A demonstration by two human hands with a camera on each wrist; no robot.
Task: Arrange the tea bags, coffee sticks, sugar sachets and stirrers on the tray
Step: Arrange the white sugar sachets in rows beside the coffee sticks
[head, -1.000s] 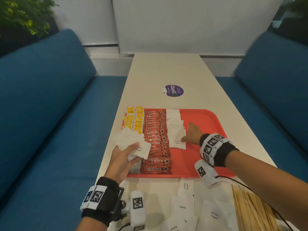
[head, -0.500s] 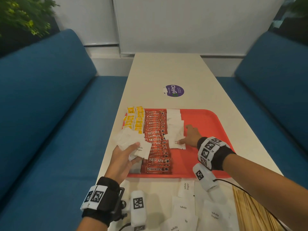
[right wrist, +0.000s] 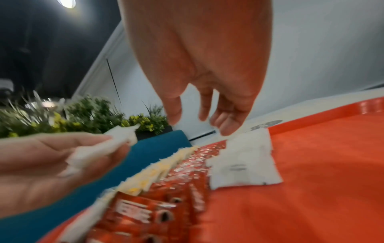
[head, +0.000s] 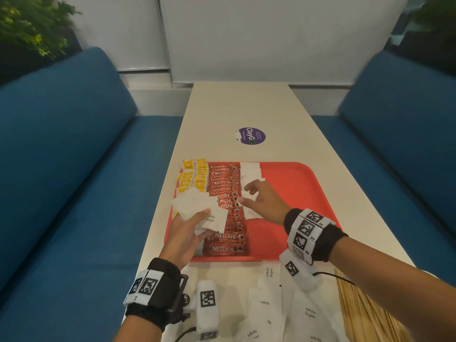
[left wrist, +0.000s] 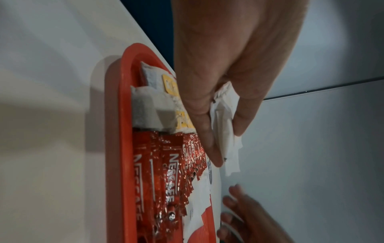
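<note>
On the red tray (head: 291, 253), three columns are laid from the left edge: yellow-tagged tea bags (head: 195, 175), then red Nescafe coffee sticks (head: 225, 206) overlapped like shingles, then a column of white sugar sachets (head: 250, 170) that stops about halfway down. Right part of tray holds nothing.

Left hand (head: 183, 234) holds a fanned wad of sugar sachets (head: 197, 211) above the tray's left side; thumb on top, fingers curled beneath. Left-wrist view confirms paper clamped between thumb and fingers.

Right hand (head: 265, 201) hovers over the sachet column, fingers spread and loosely bent, empty; in the right-wrist view the fingertips (right wrist: 225, 129) are just above the sachets, not clearly touching.

More loose sachets (head: 265, 302) lie on the table (head: 246, 107) near the tray's front edge. Wooden stirrers (head: 365, 314) lie in a bundle at lower right, off the tray.

Handling judgement: sachets are light, thin paper, limp at the serrated edges, with a loose grain fill. They likely slide on the tray and on each other. Best taken one at a time by an edge pinch and laid flat, overlapping the last. Risk: nudging the coffee sticks alongside.
</note>
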